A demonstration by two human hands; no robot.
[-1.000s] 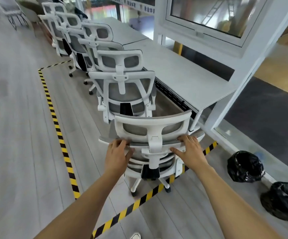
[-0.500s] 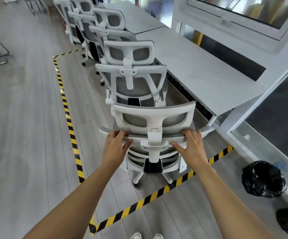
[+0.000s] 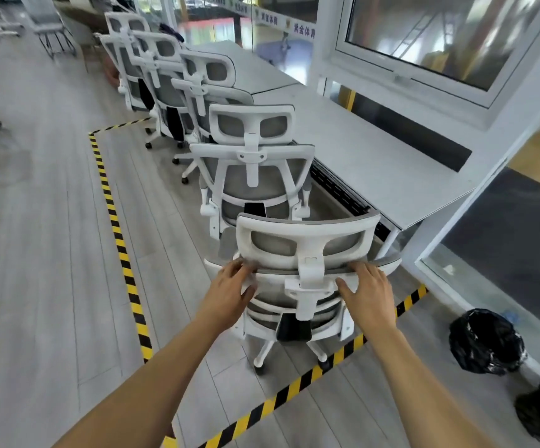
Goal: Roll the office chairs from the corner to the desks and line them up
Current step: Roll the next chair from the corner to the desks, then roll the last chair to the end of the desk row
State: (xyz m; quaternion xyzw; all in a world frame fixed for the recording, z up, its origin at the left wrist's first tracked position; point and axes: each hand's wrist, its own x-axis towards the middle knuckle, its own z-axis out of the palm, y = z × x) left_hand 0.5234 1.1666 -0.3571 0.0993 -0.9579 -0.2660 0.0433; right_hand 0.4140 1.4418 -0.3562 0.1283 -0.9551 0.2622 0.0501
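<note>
A white office chair with grey mesh (image 3: pixel 307 247) stands right in front of me, its back toward me, beside the near end of the long grey desk (image 3: pixel 375 156). My left hand (image 3: pixel 230 292) grips the top edge of its backrest on the left, fingers curled over the rim. My right hand (image 3: pixel 370 292) grips the same edge on the right. Ahead of it a second identical chair (image 3: pixel 252 176) stands along the desk, and several more chairs (image 3: pixel 165 69) continue the row into the distance.
Yellow-black floor tape (image 3: pixel 116 227) outlines the desk zone on the left and runs under the near chair's wheels. Two bins with black bags (image 3: pixel 485 341) stand at the right by a white post (image 3: pixel 456 215). Metal-framed chairs (image 3: pixel 52 30) stand far left.
The view has tilted up, so the far end of the row shows. Both hands keep their grip on the backrest, and the chair stays at the tape line.
</note>
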